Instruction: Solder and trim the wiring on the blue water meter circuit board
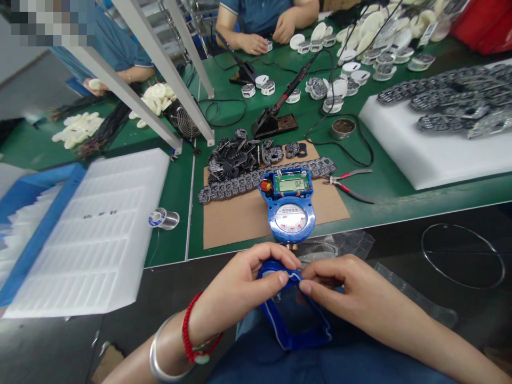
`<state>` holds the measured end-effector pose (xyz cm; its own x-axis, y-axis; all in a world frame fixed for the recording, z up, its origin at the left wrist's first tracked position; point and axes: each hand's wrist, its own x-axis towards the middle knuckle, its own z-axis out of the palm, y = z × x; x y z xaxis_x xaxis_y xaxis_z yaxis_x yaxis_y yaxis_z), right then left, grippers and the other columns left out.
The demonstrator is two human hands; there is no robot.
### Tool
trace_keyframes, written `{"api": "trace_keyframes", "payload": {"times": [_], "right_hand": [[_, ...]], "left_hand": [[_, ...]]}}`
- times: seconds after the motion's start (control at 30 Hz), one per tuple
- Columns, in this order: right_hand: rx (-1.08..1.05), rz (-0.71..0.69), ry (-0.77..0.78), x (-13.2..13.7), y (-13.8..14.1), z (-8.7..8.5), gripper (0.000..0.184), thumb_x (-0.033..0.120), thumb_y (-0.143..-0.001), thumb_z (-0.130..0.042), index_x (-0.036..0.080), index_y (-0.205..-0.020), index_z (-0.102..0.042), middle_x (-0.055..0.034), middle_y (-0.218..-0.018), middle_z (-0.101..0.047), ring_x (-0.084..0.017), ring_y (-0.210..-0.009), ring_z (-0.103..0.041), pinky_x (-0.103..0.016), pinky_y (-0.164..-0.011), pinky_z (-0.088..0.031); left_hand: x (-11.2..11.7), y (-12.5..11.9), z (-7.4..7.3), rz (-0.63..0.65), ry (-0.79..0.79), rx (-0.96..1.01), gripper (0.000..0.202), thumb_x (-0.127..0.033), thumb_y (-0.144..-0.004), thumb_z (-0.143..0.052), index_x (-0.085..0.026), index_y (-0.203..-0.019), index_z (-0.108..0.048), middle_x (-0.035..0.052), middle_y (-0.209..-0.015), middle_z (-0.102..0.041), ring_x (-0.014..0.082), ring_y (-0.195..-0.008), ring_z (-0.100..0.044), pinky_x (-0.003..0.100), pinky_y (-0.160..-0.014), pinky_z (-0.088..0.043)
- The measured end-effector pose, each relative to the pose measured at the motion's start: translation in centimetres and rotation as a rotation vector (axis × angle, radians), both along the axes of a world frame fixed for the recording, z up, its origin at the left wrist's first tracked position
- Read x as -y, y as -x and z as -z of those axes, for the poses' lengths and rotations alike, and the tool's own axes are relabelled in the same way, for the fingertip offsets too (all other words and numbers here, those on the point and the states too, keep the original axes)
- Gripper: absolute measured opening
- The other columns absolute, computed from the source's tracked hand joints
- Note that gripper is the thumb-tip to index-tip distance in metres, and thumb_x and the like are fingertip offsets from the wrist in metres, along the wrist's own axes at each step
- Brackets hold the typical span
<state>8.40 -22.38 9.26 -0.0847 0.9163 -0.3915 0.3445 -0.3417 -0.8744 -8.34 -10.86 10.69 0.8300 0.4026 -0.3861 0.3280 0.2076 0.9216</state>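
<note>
My left hand (pixel 244 282) and my right hand (pixel 344 296) meet over my lap, both pinching the top of a blue plastic cover frame (pixel 294 322) with an open window. Thumbs and forefingers press its upper rim. Just beyond, on a brown cardboard sheet (pixel 240 213), lies a blue water meter (pixel 290 205) with a green circuit board, a small display and a white dial. My left wrist wears a red cord and a silver bangle.
Dark circuit boards (pixel 240 165) lie heaped behind the meter. Red-handled pliers (pixel 350 184), a soldering iron on its stand (pixel 280 109), a solder spool (pixel 164 218), a white foam tray (pixel 96 229) and a white slab with boards (pixel 432 138) fill the green bench. Another person's hands (pixel 268 34) work opposite.
</note>
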Motion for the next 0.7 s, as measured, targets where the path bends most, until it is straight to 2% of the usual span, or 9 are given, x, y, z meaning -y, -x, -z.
{"api": "trace_keyframes", "payload": {"times": [0.1, 0.3, 0.53, 0.7], "right_hand": [[-0.004, 0.000, -0.009, -0.21, 0.11, -0.11, 0.032, 0.037, -0.091, -0.051, 0.017, -0.071, -0.065, 0.0008, -0.064, -0.062, -0.012, -0.060, -0.052, -0.021, -0.053, -0.035], [0.007, -0.005, -0.038, -0.40, 0.33, -0.31, 0.040, 0.038, -0.096, -0.042, 0.015, -0.072, -0.065, -0.0012, -0.068, -0.064, -0.014, -0.066, -0.057, -0.023, -0.057, -0.036], [0.009, -0.002, -0.020, -0.45, 0.45, -0.29, 0.038, 0.039, -0.094, -0.045, 0.016, -0.070, -0.064, 0.0001, -0.065, -0.061, -0.013, -0.062, -0.054, -0.021, -0.052, -0.034], [0.002, 0.008, -0.009, -0.58, 0.37, -0.50, 0.037, 0.039, -0.093, -0.049, 0.016, -0.069, -0.064, 0.0008, -0.062, -0.059, -0.012, -0.059, -0.050, -0.020, -0.052, -0.034]], "left_hand": [[0.16, -0.09, 0.15, -0.010, -0.016, 0.037, 0.003, -0.017, -0.083, -0.059, -0.017, -0.086, -0.061, 0.0023, -0.100, -0.064, 0.0148, -0.096, -0.059, 0.028, -0.087, -0.043], [0.29, -0.25, 0.01, 0.000, -0.045, 0.043, 0.008, -0.012, -0.082, -0.056, -0.018, -0.085, -0.061, 0.0023, -0.099, -0.065, 0.0151, -0.096, -0.060, 0.030, -0.090, -0.044], [0.45, -0.27, 0.04, -0.033, -0.028, 0.029, 0.002, -0.017, -0.084, -0.057, -0.018, -0.083, -0.058, 0.0030, -0.101, -0.066, 0.0151, -0.096, -0.061, 0.030, -0.090, -0.045], [0.43, -0.10, 0.19, -0.041, 0.004, 0.027, 0.005, -0.022, -0.086, -0.057, -0.018, -0.084, -0.056, 0.0035, -0.104, -0.066, 0.0155, -0.098, -0.060, 0.031, -0.091, -0.044]]}}
